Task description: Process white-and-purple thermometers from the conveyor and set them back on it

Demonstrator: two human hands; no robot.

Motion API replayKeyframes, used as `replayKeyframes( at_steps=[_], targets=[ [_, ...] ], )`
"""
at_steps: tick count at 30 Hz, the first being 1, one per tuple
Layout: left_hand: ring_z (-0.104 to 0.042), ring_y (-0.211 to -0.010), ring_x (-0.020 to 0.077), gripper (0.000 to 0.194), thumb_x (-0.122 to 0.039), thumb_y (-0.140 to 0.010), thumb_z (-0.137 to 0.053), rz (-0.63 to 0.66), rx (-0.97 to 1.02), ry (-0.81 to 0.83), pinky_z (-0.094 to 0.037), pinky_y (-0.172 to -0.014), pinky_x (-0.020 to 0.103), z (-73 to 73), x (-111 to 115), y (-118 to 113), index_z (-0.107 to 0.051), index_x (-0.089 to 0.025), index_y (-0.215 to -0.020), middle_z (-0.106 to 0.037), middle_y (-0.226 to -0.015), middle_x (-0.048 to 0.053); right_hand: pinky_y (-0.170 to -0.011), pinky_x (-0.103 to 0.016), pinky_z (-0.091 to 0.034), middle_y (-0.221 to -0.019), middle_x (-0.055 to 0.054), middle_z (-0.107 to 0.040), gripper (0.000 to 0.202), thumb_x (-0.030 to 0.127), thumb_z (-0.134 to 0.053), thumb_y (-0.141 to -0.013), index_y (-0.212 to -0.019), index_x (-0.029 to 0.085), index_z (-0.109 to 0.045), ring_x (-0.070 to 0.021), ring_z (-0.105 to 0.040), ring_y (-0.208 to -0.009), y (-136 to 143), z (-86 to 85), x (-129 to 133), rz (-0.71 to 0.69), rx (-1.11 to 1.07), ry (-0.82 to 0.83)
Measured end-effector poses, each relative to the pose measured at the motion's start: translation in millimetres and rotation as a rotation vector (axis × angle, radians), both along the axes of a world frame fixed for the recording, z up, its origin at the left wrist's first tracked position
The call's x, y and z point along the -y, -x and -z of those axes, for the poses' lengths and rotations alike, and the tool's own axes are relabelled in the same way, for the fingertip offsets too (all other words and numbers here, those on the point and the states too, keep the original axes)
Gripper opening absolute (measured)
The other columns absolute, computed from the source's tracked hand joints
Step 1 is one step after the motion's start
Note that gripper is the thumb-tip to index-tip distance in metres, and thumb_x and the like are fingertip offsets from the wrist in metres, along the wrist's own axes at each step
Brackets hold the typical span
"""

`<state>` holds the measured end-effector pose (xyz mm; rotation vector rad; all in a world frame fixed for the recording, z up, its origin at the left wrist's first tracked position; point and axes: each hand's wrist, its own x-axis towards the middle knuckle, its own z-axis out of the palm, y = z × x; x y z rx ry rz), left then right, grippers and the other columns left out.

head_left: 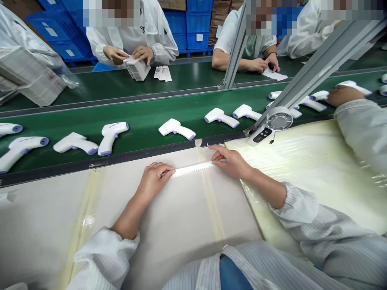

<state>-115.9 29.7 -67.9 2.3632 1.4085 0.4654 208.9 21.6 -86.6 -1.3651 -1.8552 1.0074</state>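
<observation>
Green conveyor belt (142,108), with the person's left hand (153,181) and right hand (231,162) on its near side, pinching a white toothed strip (193,169).
Along the near side of the conveyor belt runs a pale worktop (169,233) banded with yellowish tape; a film-covered yellow sheet (308,157) lies to the right, reaching the belt's near edge. A white handheld fan (271,125) sits at that edge, and white-and-purple infrared thermometers (172,127) lie spread along the belt. The left thumb and fingers are closed together on the strip's left end; the right thumb and fingers clamp its right end, one finger extended towards the belt. The strip spans between both hands, just short of the conveyor belt.
</observation>
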Motion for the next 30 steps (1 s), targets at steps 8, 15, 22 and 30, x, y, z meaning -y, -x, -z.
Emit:
replayKeyframes(
  at_steps=[8, 15, 22, 30],
  targets=[
    [-0.062, -0.081, 0.0223, 0.018, -0.035, -0.09, -0.061, -0.106, 0.072, 0.031, -0.047, -0.08, 0.038, 0.5, -1.2, -3.4, -0.073, -0.024, -0.083, -0.071, -0.079, 0.002, -0.09, -0.038, -0.053, -0.085, 0.001, -0.074, 0.05, 0.015, -0.066, -0.085, -0.133, 0.025, -0.061, -0.0218, -0.067, -0.091, -2.6, 3.0, -13.6, 0.037, 0.097, -0.082],
    [-0.061, -0.083, 0.0215, 0.021, -0.038, -0.093, -0.058, -0.054, 0.11, 0.013, -0.049, -0.08, 0.037, -0.1, -2.5, 9.5, -0.073, -0.024, -0.086, -0.07, -0.081, 0.002, -0.082, -0.033, -0.053, -0.083, 0.002, -0.069, 0.056, 0.01, -0.061, -0.085, -0.139, 0.025, -0.058, -0.018, -0.063, -0.08, -13.3, -0.2, -18.0, -0.012, 0.117, -0.092],
    [-0.06, -0.097, 0.0223, 0.026, -0.04, -0.097, -0.056, -0.02, 0.083, -0.04, -0.052, -0.088, 0.037, 4.3, -2.6, 33.2, -0.079, -0.028, -0.097, -0.066, -0.095, 0.005, -0.088, -0.043, -0.055, -0.094, -0.006, -0.068, 0.056, 0.008, -0.051, -0.09, -0.144, 0.021, -0.052, -0.0239, -0.061, -0.091, -20.2, -2.5, -14.6, -0.097, 0.297, -0.266],
    [-0.063, -0.096, 0.0211, 0.034, -0.023, -0.098, -0.047, 0.134, 0.049, -0.007, -0.055, -0.086, 0.035, -2.9, -5.7, 44.2, -0.08, -0.028, -0.099, -0.067, -0.098, 0.007, -0.089, -0.04, -0.057, -0.112, -0.01, -0.07, 0.063, -0.001, -0.038, -0.091, -0.147, 0.025, -0.052, -0.024, -0.065, -0.105, -16.1, -0.4, -14.1, -0.463, 0.43, -0.484]
  ],
)
